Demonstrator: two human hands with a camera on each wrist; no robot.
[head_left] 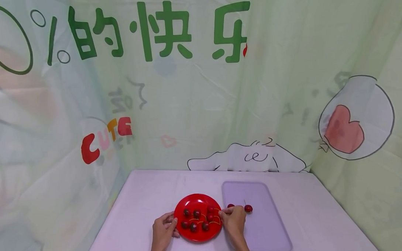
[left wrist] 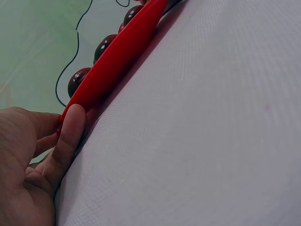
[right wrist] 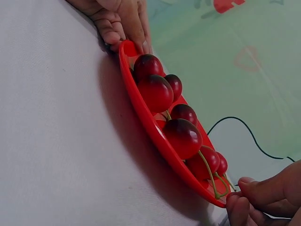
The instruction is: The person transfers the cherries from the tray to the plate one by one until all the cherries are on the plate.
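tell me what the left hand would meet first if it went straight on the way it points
The red plate: the left hand holds its rim. Beyond that, probably the cherries on it, though depth is unclear.

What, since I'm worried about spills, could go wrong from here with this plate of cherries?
If the left hand and right hand raise the plate unevenly, the round cherries could roll over its low rim. Stems near the right hand might snag and drag a cherry along. That hand is also close to the loose cherries on the tray, and might knock one.
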